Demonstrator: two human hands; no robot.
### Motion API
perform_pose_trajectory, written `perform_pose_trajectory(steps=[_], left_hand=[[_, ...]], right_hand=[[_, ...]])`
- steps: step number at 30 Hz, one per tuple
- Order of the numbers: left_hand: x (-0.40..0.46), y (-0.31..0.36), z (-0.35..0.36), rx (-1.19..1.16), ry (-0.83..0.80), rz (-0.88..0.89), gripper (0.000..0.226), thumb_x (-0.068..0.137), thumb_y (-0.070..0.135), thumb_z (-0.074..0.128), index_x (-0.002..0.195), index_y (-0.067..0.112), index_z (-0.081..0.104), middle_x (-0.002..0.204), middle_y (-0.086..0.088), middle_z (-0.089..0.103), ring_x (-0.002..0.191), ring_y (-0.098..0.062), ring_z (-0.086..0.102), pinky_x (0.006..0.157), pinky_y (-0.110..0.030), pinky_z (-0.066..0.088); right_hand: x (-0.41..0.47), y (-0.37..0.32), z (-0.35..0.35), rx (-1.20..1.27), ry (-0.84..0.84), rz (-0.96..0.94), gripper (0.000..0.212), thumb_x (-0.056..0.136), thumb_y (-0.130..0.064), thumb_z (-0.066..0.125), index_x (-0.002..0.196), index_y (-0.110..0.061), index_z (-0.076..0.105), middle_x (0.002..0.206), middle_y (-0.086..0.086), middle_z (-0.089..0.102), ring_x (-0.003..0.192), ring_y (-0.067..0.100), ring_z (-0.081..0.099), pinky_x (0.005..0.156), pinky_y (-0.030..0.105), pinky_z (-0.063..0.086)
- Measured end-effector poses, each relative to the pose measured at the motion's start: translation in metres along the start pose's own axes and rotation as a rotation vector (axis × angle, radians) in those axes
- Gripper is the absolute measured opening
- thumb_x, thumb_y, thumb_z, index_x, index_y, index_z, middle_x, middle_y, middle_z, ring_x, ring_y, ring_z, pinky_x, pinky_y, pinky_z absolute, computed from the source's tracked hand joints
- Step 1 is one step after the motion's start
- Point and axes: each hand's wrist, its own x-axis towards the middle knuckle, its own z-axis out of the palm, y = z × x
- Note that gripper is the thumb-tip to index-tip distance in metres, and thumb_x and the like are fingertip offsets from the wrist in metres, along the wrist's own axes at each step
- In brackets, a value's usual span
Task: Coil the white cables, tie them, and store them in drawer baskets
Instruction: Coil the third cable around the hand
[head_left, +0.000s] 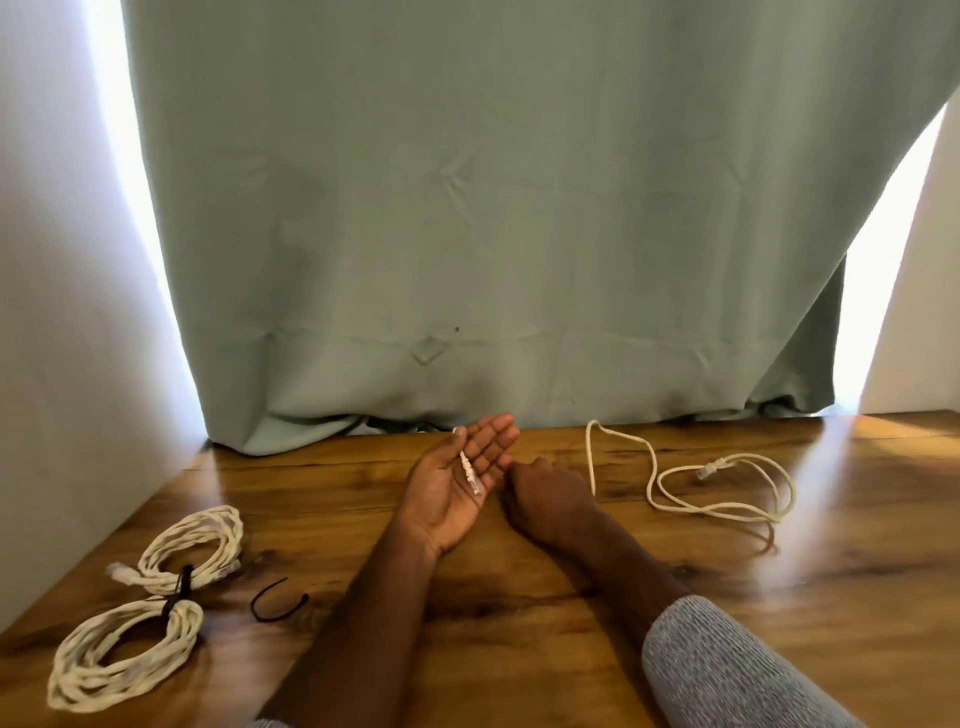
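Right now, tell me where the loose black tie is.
In the head view the loose black tie lies on the wooden table, lower left, just right of the two tied cable coils and left of the left forearm.

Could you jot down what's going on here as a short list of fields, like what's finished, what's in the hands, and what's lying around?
finished: two coiled white cables, each bound with a black tie, near left on the wooden table
spare tie: loose black tie beside the coils
in progress: uncoiled white cable lying to the right
left hand: palm up, fingers straight, cable connector lying across it
right hand: knuckles up, fingers hidden
backdrop: grey-green curtain
drawer baskets: not in view
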Motion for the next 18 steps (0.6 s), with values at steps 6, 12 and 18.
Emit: perform_pose_trajectory(steps=[6,12,18], left_hand=[[0.008,0.010,-0.011,0.086,0.082,0.102,0.041,0.106,0.030,0.035,0.129,0.004,0.056,0.130,-0.016,0.066,0.117,-0.025,0.066,0.094,-0.041,0.051],[0.011,0.003,-0.012,0.365,0.134,0.162,0.037,0.108,0.027,0.034,0.123,0.002,0.057,0.120,-0.016,0.070,0.108,-0.024,0.070,0.091,-0.033,0.054],[0.007,-0.013,-0.028,1.114,0.063,0.178,0.043,0.106,0.036,0.040,0.086,0.009,0.066,0.064,-0.003,0.066,0.056,-0.017,0.060,0.056,-0.034,0.046]], right_hand=[[-0.009,0.000,-0.021,-0.025,-0.078,-0.228,0.025,0.089,-0.036,0.056,0.108,-0.020,0.062,0.104,0.012,0.065,0.097,0.030,0.062,0.072,0.033,0.044],[-0.018,-0.002,-0.038,0.090,0.047,-0.433,0.020,0.071,-0.033,0.062,0.063,-0.024,0.046,0.059,-0.004,0.050,0.059,0.017,0.041,0.057,0.023,0.029],[-0.016,0.008,-0.040,0.387,0.266,-0.533,0.002,0.071,-0.022,0.067,0.073,-0.021,0.066,0.066,-0.004,0.067,0.057,0.016,0.058,0.056,0.028,0.045]])
